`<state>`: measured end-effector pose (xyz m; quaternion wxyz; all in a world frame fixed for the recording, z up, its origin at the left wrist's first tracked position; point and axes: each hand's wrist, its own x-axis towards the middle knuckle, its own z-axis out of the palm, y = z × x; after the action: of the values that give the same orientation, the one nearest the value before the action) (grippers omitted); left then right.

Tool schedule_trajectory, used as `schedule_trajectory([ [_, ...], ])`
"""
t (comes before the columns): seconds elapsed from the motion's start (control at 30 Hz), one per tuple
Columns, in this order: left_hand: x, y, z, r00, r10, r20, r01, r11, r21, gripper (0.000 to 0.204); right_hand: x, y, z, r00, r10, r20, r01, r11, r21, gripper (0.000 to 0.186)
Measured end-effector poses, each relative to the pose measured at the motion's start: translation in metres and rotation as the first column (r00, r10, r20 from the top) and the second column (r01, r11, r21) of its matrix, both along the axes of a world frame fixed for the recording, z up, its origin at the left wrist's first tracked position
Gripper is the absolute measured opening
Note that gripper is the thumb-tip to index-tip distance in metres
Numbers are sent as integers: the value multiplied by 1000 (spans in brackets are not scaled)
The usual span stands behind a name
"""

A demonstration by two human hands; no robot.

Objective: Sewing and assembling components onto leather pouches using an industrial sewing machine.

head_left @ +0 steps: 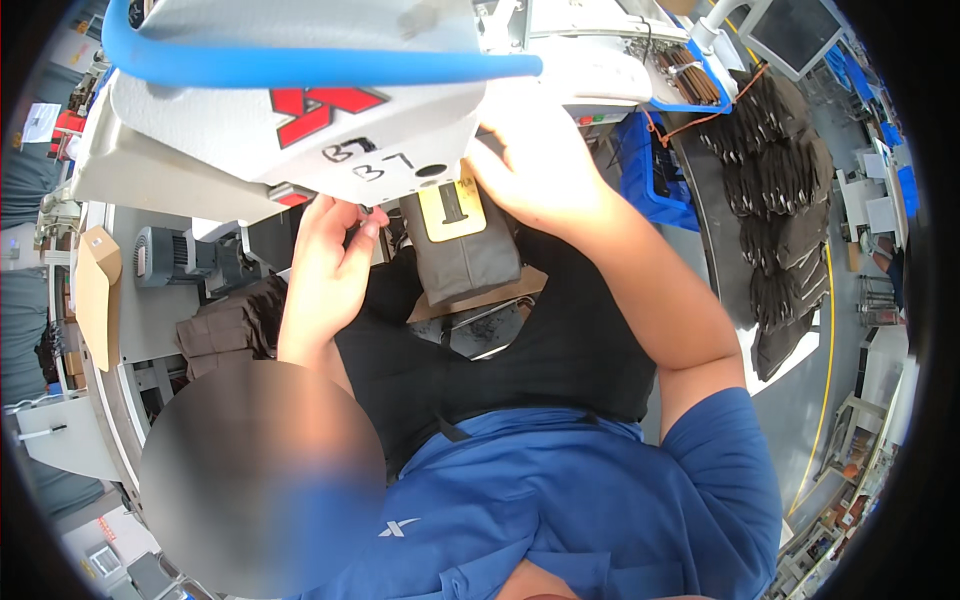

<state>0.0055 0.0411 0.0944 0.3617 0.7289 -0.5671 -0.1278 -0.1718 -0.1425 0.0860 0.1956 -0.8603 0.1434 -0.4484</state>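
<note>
Smooth, hard machine surfaces above soft, matt cloth
Machine housing smooth and painted; blue tube smooth, plastic-looking; grey piece matt cloth; yellow plate smooth; motor ribbed metal; brown sheet matt cardboard; shirt and trousers soft cloth

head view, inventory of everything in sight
plate: 1, yellow, on workpiece
workpiece: 1, grey, centre
machine: 1, white, upper left
hose: 1, blue, across machine
bin: 1, blue, upper right
strips: several, brown, in blue tray
screen: 1, grey, top right
pieces: many, dark, right
motor: 1, grey, left
cardboard: 1, tan, left
folded cloth: count unclear, brown, left
trousers: 1, black, centre
shirt: 1, blue, bottom
left grip: 1, bare, by machine
right grip: 1, bare, beside plate
</note>
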Motion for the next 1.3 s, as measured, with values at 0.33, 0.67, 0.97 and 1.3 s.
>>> schedule_trajectory([
  [0.33,-9,-19,-34,842,-56,-536,-72,974,-215,26,5,-5,0,992,-4,-125,-35,951,-308,17],
  [0.67,22,4,-71,847,-117,-518,20,982,-189,23,-64,-33,-72,993,-24,-114,60,946,320,7],
  [0.97,13,3,-30,669,117,-734,-57,993,107,24,-82,-63,-155,729,146,-668,274,833,481,15],
  [1.3,9,-21,-24,860,-162,-484,120,986,-118,45,-77,-81,-155,593,240,-768,285,831,479,23],
])
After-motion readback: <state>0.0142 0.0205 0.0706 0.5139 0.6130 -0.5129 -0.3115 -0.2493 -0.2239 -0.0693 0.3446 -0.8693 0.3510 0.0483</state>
